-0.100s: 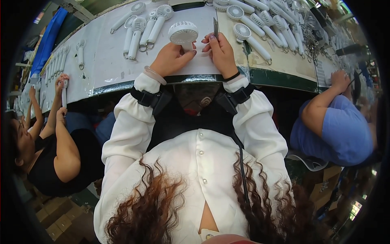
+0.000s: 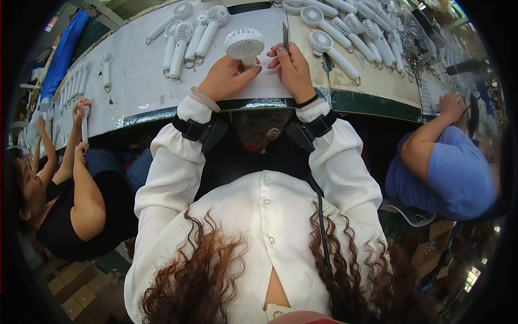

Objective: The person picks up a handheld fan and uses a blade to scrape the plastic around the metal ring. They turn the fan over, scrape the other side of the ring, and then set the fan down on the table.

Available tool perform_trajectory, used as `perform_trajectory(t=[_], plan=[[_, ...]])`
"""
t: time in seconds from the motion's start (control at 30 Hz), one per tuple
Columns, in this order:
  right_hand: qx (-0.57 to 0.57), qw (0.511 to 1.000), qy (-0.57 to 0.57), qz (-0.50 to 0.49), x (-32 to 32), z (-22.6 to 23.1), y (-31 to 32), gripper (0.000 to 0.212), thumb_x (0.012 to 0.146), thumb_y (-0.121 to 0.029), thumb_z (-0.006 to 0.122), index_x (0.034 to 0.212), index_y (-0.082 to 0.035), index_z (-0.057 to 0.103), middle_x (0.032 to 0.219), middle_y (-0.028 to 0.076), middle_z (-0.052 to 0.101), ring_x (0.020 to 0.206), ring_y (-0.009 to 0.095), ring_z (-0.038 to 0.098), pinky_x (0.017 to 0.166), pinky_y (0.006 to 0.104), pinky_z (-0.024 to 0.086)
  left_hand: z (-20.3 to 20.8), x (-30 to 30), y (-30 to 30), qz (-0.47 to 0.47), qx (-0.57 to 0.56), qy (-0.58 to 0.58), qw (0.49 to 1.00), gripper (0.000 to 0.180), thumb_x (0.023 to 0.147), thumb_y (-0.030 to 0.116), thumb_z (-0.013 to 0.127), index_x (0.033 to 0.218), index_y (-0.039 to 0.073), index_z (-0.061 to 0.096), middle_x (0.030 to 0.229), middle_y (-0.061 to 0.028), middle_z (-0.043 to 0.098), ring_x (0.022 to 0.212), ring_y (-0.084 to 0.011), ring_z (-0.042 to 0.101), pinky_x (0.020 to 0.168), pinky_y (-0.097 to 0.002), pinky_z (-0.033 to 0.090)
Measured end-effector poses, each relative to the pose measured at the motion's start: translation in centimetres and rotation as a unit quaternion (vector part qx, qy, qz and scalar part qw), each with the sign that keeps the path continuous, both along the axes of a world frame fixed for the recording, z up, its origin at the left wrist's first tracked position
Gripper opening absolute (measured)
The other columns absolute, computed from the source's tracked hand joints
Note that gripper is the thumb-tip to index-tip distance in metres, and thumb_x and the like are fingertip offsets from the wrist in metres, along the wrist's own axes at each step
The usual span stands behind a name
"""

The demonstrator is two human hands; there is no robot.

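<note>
Nearest: white blouse point(image 2: 232, 216), black straps point(image 2: 318, 128) on both wrists. Bench point(image 2: 137, 75) runs across in front: dark green front edge, white sheet covering on the left and middle, worn cream covering to the right with chipped, stained patches.

Over the front part: left hand point(image 2: 229, 78) closed round the handle of a white handheld fan point(image 2: 244, 46), head up, slotted grille showing. Right hand point(image 2: 294, 70) just beside it, fingers pinching a slim grey metal tool point(image 2: 285, 36), tip up; exact type unclear.

Either side: co-worker in black point(image 2: 89, 213) at left holding a similar fan, co-worker in blue point(image 2: 445, 173) at right, arm on the bench.

Farther: loose fan group point(image 2: 183, 46) left of centre, bigger fan pile point(image 2: 359, 35) at right, tangle of metal rings point(image 2: 413, 70) beside it. Blue sheet point(image 2: 65, 54) far left.

Containers: cardboard boxes point(image 2: 83, 295) low at left, more brown cartons point(image 2: 431, 248) low at right, contents hidden. Clear plastic packaging point(image 2: 423, 46) behind the right pile, contents too cluttered to read.
</note>
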State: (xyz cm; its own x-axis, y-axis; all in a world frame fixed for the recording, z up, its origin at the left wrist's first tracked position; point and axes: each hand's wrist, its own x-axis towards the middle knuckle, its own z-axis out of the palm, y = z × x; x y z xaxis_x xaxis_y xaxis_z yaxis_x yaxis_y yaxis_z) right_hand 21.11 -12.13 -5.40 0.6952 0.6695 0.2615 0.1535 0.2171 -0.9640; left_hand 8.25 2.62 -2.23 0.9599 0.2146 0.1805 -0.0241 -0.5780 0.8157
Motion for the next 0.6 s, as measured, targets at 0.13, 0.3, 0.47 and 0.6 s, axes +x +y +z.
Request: perform_trajectory(t=[0.13, 0.3, 0.47, 0.6], plan=[[0.000, 1.000, 0.007, 0.002, 0.0, 0.0, 0.0, 0.021, 0.103, -0.022, 0.044, 0.103, -0.005, 0.055, 0.095, 0.003, 0.064, 0.069, 0.004, 0.056, 0.052, 0.0162, 0.038, 0.6, -0.1, -0.3, 0.003, -0.005, 0.005, 1.000, 0.032, 0.089, 0.020, 0.065, 0.115, 0.002, 0.060, 0.095, -0.0024, 0.064, 0.083, -0.0113, 0.057, 0.075, -0.0260, 0.047], [-0.004, 1.000, 0.010, 0.003, 0.0, 0.1, -0.1, 0.020, 0.102, -0.021, 0.044, 0.103, -0.004, 0.055, 0.094, 0.003, 0.064, 0.070, 0.004, 0.056, 0.054, 0.0165, 0.038, 0.7, -0.5, -0.5, 0.008, 0.049, -0.002, 0.999, 0.034, 0.089, 0.028, 0.068, 0.110, 0.002, 0.062, 0.087, -0.0052, 0.065, 0.076, -0.0149, 0.059, 0.070, -0.0284, 0.047], [-0.007, 1.000, -0.002, 0.003, -0.1, 0.1, 0.1, 0.020, 0.102, -0.021, 0.044, 0.103, -0.004, 0.055, 0.095, 0.004, 0.064, 0.070, 0.005, 0.056, 0.054, 0.0171, 0.039, -0.4, 1.3, 1.2, 0.024, 0.043, -0.025, 0.998, 0.043, 0.087, 0.039, 0.068, 0.102, -0.001, 0.063, 0.077, -0.0127, 0.066, 0.067, -0.0243, 0.061, 0.062, -0.0343, 0.048], [0.005, 1.000, 0.011, -0.019, -0.1, 0.4, 0.1, 0.022, 0.101, -0.019, 0.045, 0.099, 0.001, 0.056, 0.088, 0.007, 0.065, 0.069, 0.010, 0.060, 0.067, 0.0245, 0.049, 1.4, 2.5, 1.4, 0.040, 0.136, 0.042, 0.989, 0.045, 0.088, 0.039, 0.068, 0.100, -0.004, 0.062, 0.074, -0.0156, 0.066, 0.067, -0.0270, 0.063, 0.060, -0.0350, 0.048]])
